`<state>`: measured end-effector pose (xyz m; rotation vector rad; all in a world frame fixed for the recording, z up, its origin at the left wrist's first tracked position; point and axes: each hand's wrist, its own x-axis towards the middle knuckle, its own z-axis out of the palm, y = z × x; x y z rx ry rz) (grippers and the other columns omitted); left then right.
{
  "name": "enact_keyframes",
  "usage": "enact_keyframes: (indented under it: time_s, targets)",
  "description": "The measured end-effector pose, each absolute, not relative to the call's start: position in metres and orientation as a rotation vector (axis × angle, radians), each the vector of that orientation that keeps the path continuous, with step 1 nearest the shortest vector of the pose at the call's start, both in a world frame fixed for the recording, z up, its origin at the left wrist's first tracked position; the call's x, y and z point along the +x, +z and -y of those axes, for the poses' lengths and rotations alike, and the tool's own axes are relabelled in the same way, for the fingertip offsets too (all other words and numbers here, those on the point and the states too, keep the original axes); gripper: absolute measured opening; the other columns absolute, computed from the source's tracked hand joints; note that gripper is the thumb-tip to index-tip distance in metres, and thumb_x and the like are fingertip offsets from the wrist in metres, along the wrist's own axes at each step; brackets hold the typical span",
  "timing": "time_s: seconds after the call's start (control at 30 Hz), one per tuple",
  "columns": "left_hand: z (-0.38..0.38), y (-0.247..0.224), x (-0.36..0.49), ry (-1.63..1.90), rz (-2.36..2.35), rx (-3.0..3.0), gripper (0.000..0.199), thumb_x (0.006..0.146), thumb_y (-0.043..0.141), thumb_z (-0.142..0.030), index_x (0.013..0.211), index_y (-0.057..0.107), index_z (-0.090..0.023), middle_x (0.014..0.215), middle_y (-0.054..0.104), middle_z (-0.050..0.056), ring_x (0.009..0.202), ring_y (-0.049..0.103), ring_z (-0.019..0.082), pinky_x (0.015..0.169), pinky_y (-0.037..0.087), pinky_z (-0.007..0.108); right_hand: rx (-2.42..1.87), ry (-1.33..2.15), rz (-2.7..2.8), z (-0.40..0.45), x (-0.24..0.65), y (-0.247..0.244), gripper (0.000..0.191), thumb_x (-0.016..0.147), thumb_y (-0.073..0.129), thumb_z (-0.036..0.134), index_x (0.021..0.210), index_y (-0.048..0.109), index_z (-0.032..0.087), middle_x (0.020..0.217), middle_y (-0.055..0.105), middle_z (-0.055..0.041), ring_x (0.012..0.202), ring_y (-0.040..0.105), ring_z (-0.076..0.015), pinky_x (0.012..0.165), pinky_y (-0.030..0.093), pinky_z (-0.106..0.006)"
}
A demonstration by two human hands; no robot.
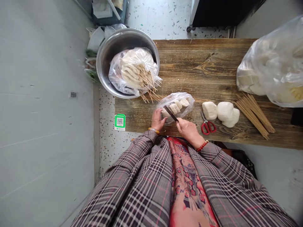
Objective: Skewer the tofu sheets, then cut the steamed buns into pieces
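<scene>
My right hand (pixel 188 128) is closed round the handle of a dark-bladed knife (pixel 170 114). The blade points up and to the left and lies against a soft-looking pale block (pixel 165 112). Thumb and fingers of my left hand (pixel 158 119) grip this block at its left end. Several cut pale slices (pixel 175 107) lie in a row to the right of the blade. Under block and slices a clear plastic bag (pixel 188 110) is spread on the wooden table. What exactly the pale food is, I cannot tell.
A steel basin (pixel 100 63) at the back left holds bagged skewered pieces (pixel 132 74), their sticks poking out. Rightward lie red-handled scissors (pixel 208 127), white rounded blocks (pixel 224 111), bamboo skewers (pixel 255 115) and a large filled plastic bag (pixel 272 63). A green QR card (pixel 120 122) sits at left.
</scene>
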<state>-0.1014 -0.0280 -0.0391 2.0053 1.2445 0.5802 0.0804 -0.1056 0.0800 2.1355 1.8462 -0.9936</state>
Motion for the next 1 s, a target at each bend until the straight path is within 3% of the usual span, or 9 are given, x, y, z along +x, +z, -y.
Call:
enact_keyframes:
  time_s: [0.5, 1.0]
  targets:
    - [0.024, -0.048, -0.099, 0.628, -1.165, 2.028, 0.031, 0.086, 0.065, -0.038, 0.110, 0.058, -0.019, 0.109, 0.063, 0.011, 0.102, 0.059, 0.026, 0.089, 0.049, 0.043, 1.970, -1.022, -1.749, 0.085, 0.059, 0.086, 0.029, 0.103, 0.029, 0.023, 0.115, 0.054, 0.013, 0.099, 0.074, -0.0149, 0.092, 0.074, -0.0228, 0.070, 0.050, -0.026]
    - [0.018, -0.044, -0.097, 0.462, -1.222, 1.989, 0.030, 0.082, 0.067, -0.030, 0.108, 0.058, -0.019, 0.103, 0.063, 0.011, 0.099, 0.061, 0.029, 0.089, 0.051, 0.048, 1.914, -1.055, -1.758, 0.073, 0.062, 0.079, 0.031, 0.102, 0.028, 0.018, 0.112, 0.056, 0.012, 0.100, 0.073, -0.0178, 0.093, 0.074, -0.0239, 0.071, 0.052, -0.027]
